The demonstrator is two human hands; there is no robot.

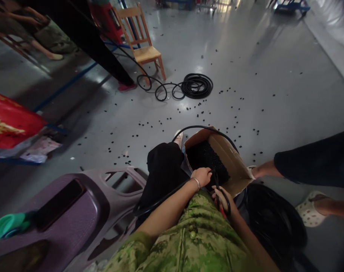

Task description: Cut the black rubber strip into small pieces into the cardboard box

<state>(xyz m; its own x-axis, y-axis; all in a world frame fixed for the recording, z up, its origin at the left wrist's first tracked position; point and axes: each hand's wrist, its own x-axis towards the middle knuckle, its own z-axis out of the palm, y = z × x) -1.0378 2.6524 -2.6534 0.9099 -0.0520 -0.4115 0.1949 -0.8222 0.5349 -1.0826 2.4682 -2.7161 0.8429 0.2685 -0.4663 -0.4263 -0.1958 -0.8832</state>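
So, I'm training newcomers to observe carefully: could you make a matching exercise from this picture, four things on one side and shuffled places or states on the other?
Things
1. brown open-topped cardboard box
2. coil of black cable or hose
3. light wooden slat-backed chair
4. flat dark rectangular phone

Places or states
A. upright, near a black-trousered leg
B. lying in rings on the grey floor
C. resting on a purple plastic chair
D. holding many small black pieces

Pairs: 1-D, 2-B, 3-A, 4-C
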